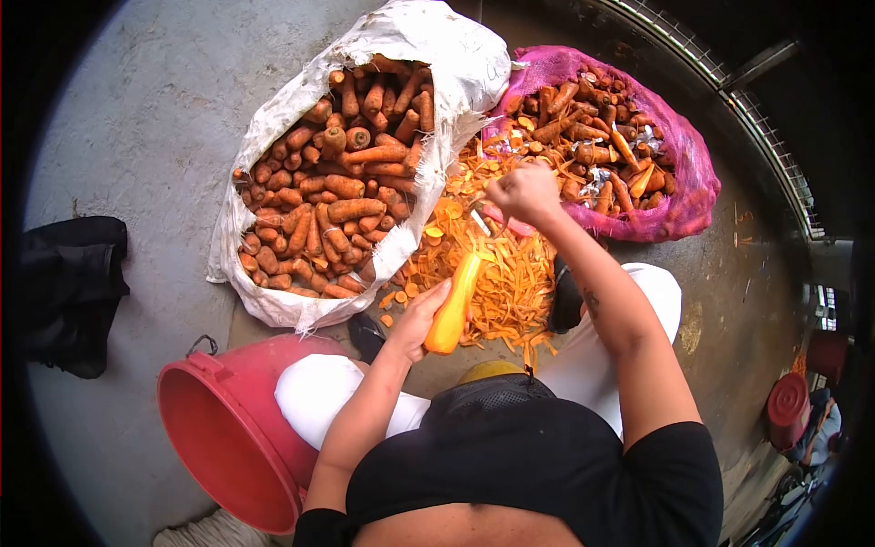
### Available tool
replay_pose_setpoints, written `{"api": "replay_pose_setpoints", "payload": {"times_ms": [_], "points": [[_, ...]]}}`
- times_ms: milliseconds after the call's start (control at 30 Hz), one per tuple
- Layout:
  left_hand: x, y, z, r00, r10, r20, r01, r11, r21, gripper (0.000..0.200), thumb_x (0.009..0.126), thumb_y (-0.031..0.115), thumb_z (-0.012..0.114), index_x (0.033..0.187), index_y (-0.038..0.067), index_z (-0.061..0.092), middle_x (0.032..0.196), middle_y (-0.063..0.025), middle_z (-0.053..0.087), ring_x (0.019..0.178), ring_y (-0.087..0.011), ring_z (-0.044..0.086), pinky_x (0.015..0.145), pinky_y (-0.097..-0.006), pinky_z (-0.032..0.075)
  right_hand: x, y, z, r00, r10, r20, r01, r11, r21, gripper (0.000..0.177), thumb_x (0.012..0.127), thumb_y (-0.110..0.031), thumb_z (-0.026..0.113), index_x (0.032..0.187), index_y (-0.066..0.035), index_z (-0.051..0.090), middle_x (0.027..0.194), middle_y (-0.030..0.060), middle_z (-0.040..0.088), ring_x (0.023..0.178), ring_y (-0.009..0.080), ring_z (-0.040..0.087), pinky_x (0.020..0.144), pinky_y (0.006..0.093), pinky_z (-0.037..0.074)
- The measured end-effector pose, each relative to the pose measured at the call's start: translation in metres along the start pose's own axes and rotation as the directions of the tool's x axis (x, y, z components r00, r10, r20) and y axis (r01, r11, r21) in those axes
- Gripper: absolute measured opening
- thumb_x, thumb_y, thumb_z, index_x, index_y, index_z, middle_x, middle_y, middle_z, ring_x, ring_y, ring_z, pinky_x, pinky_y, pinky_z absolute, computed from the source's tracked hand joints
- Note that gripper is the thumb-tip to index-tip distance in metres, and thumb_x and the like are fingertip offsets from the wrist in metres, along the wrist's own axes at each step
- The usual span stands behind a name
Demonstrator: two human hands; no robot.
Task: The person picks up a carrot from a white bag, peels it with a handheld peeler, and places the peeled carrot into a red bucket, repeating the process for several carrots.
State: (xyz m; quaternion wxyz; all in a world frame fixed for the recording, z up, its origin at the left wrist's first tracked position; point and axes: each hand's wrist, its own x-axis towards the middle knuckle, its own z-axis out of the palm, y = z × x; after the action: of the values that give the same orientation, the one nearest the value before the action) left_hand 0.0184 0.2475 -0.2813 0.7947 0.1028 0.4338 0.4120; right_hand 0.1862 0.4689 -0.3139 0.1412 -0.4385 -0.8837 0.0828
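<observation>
A peeled bright-orange carrot is in my left hand, its narrow end tilted up and away from me. The fingers wrap its lower half. Farther out, my right hand is closed in a fist above a heap of carrot peelings. A thin pale piece shows just below that fist; what the fist holds I cannot tell. Beyond the left hand, a white woven sack lies open, full of unpeeled carrots.
A pink mesh sack with carrots and scraps lies at the upper right. The red bucket leans on its side by my left leg. Dark cloth lies at far left. A person is at far right, near a red container.
</observation>
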Motion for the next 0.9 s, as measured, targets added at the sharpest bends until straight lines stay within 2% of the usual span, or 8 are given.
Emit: {"api": "replay_pose_setpoints", "payload": {"times_ms": [100, 200, 233, 333, 433, 667, 767, 900], "points": [[-0.004, 0.010, 0.007, 0.998, 0.038, 0.045, -0.027, 0.976, -0.216, 0.047, 0.098, 0.044, 0.042, 0.120, 0.003, 0.049, 0.082, -0.0103, 0.060, 0.066, -0.0172, 0.061, 0.059, -0.0301, 0.054, 0.000, -0.003, -0.005, 0.971, 0.207, 0.118, -0.228, 0.953, 0.201, 0.045, 0.085, -0.039, 0.046, 0.056, -0.014, 0.069, 0.041, 0.0032, 0.051, 0.039, 0.0163, 0.049, 0.065, 0.0387, 0.047], [0.003, 0.008, -0.002, 0.993, 0.094, -0.068, -0.108, 0.964, -0.242, 0.051, 0.096, 0.049, 0.044, 0.117, 0.003, 0.051, 0.083, -0.0104, 0.060, 0.066, -0.0190, 0.062, 0.061, -0.0308, 0.055, -0.008, -0.052, -0.036, 0.974, 0.129, 0.184, -0.201, 0.867, 0.456, 0.041, 0.083, -0.033, 0.050, 0.051, -0.012, 0.066, 0.043, 0.0041, 0.055, 0.039, 0.0206, 0.051, 0.064, 0.0358, 0.047], [0.005, 0.007, -0.003, 0.987, 0.090, -0.137, -0.118, 0.969, -0.217, 0.051, 0.095, 0.049, 0.045, 0.116, 0.003, 0.052, 0.084, -0.0104, 0.060, 0.067, -0.0193, 0.063, 0.061, -0.0309, 0.055, -0.009, -0.058, -0.031, 0.996, -0.082, 0.021, 0.066, 0.912, 0.406, 0.038, 0.083, -0.031, 0.054, 0.053, -0.011, 0.066, 0.042, 0.0036, 0.051, 0.044, 0.0216, 0.049, 0.053, 0.0352, 0.040], [0.009, 0.004, -0.011, 0.977, 0.074, -0.198, -0.117, 0.970, -0.214, 0.046, 0.095, 0.047, 0.047, 0.115, 0.006, 0.053, 0.092, -0.0077, 0.062, 0.079, -0.0181, 0.064, 0.066, -0.0326, 0.056, -0.022, -0.075, -0.028, 0.960, -0.272, -0.065, 0.264, 0.806, 0.530, 0.034, 0.079, -0.025, 0.060, 0.047, -0.011, 0.058, 0.047, 0.0033, 0.051, 0.051, 0.0230, 0.048, 0.057, 0.0349, 0.037], [0.011, 0.003, -0.011, 0.983, 0.087, -0.164, -0.135, 0.943, -0.305, 0.038, 0.097, 0.041, 0.047, 0.117, 0.011, 0.053, 0.100, -0.0028, 0.062, 0.091, -0.0145, 0.062, 0.073, -0.0334, 0.055, -0.033, -0.092, -0.032, 0.908, -0.406, -0.103, 0.393, 0.744, 0.540, 0.035, 0.079, -0.024, 0.061, 0.046, -0.013, 0.055, 0.048, 0.0032, 0.051, 0.052, 0.0225, 0.047, 0.057, 0.0351, 0.035], [0.015, -0.004, -0.008, 0.968, 0.009, -0.250, -0.099, 0.931, -0.351, 0.035, 0.098, 0.040, 0.041, 0.116, 0.011, 0.053, 0.104, -0.0032, 0.062, 0.085, -0.0169, 0.062, 0.069, -0.0356, 0.054, -0.045, -0.097, -0.018, 0.868, -0.474, -0.146, 0.472, 0.700, 0.535, 0.036, 0.080, -0.025, 0.059, 0.046, -0.014, 0.055, 0.045, 0.0023, 0.049, 0.051, 0.0219, 0.046, 0.056, 0.0353, 0.034], [0.012, -0.006, -0.013, 1.000, 0.000, -0.004, -0.001, 0.956, -0.292, 0.038, 0.098, 0.042, 0.039, 0.116, 0.010, 0.052, 0.095, -0.0060, 0.061, 0.078, -0.0173, 0.061, 0.061, -0.0353, 0.053, -0.035, -0.084, -0.017, 0.888, -0.434, -0.151, 0.451, 0.758, 0.471, 0.035, 0.080, -0.024, 0.057, 0.046, -0.015, 0.057, 0.045, 0.0021, 0.048, 0.049, 0.0201, 0.044, 0.055, 0.0348, 0.034], [0.010, -0.007, -0.008, 0.996, -0.065, 0.057, 0.078, 0.959, -0.271, 0.045, 0.097, 0.046, 0.041, 0.120, 0.008, 0.049, 0.086, -0.0092, 0.059, 0.072, -0.0171, 0.061, 0.056, -0.0330, 0.053, -0.014, -0.051, -0.017, 0.936, -0.294, -0.192, 0.338, 0.905, 0.259, 0.034, 0.081, -0.024, 0.056, 0.047, -0.016, 0.060, 0.041, -0.0011, 0.047, 0.047, 0.0164, 0.042, 0.057, 0.0331, 0.036]]}}
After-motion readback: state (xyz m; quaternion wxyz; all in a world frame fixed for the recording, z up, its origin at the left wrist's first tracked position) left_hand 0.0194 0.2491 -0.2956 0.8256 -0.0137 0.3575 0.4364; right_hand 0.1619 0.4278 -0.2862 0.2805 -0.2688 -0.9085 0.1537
